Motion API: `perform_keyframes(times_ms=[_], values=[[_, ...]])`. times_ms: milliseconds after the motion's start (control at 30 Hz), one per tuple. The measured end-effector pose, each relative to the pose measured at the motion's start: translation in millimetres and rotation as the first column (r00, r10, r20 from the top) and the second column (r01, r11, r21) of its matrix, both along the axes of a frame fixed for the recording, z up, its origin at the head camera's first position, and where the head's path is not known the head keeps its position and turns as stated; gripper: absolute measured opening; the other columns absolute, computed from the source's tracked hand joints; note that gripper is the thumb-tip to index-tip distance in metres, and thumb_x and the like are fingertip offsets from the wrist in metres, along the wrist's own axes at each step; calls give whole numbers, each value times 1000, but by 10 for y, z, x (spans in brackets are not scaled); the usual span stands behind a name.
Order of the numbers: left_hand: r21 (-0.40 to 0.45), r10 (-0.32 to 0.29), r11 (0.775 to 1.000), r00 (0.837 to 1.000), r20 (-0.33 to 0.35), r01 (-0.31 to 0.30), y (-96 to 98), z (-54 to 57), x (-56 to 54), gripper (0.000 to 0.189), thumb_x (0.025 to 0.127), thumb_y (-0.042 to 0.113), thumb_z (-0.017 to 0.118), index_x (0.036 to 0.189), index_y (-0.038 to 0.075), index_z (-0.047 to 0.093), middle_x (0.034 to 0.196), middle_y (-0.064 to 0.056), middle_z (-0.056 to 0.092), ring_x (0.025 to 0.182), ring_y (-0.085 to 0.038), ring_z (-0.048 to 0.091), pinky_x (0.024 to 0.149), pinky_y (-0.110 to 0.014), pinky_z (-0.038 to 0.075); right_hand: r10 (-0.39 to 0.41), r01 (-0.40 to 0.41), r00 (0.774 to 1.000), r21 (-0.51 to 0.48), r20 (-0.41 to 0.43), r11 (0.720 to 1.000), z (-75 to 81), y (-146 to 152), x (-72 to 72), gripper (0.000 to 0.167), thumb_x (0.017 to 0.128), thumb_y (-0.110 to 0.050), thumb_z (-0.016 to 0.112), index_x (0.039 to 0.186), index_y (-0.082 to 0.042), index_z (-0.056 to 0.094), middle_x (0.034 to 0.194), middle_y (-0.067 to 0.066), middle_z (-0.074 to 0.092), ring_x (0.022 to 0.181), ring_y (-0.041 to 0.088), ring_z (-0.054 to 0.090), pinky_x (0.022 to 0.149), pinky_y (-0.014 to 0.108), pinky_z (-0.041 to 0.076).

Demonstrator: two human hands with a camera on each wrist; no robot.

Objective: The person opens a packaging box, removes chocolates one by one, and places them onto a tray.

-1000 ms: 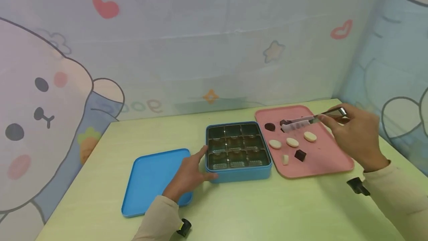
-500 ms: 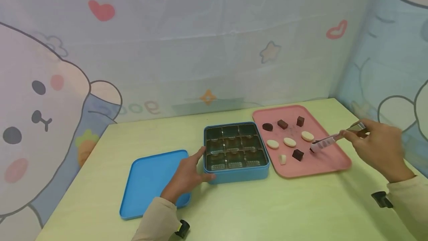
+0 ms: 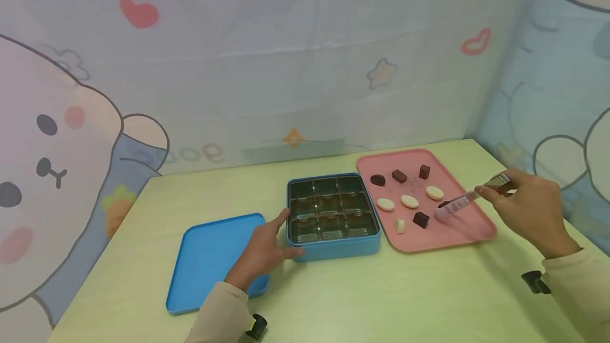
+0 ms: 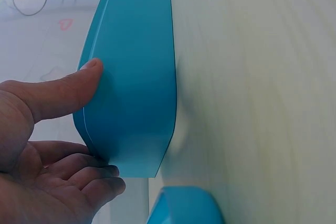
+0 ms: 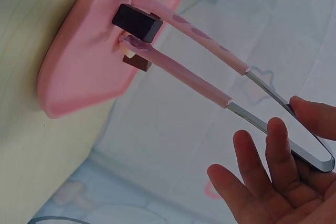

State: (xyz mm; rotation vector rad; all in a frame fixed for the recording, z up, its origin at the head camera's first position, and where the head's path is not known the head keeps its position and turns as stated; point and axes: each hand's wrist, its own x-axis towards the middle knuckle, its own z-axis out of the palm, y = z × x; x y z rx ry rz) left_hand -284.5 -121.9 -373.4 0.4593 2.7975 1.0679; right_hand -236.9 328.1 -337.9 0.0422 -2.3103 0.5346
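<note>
A blue square box (image 3: pixel 340 247) holds a clear divided insert of several cells. At its near-left corner my left hand (image 3: pixel 262 250) holds it, thumb on the front wall and fingers round the left side. My right hand (image 3: pixel 529 210) grips metal tongs (image 3: pixel 455 205) with pale soft sleeves over the arms. In the right wrist view, the tong tips stand on either side of a dark chocolate block (image 5: pixel 137 23), low over the pink tray (image 3: pixel 469 229). Whether both tips touch the block, I cannot tell.
A blue lid (image 3: pixel 209 258) lies on the table (image 3: pixel 371 300) to the left of the box. Across the tray are white ovals (image 3: pixel 409 201), a small white piece (image 3: pixel 399 226) and several dark chocolates (image 3: pixel 421 219). A printed cloth (image 3: pixel 267 68) hangs behind.
My right hand has drawn the tongs from the tray's far-left part to its near-right part, with a dark block at the tips. My left hand stays at the box corner.
</note>
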Motion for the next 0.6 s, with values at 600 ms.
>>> perform_keyframes(times_ms=[600], values=[[-20,-3,1000,1000,-13,2,-7,16,14,95,82,25,84,159,10,31,160,-21,38,147,-45,37,110,-61,44,-36,32,994,-33,-101,999,126,70,83,17,77,-15,83,72,-2,72,67,25,71,60,-37,28,47,14,27]])
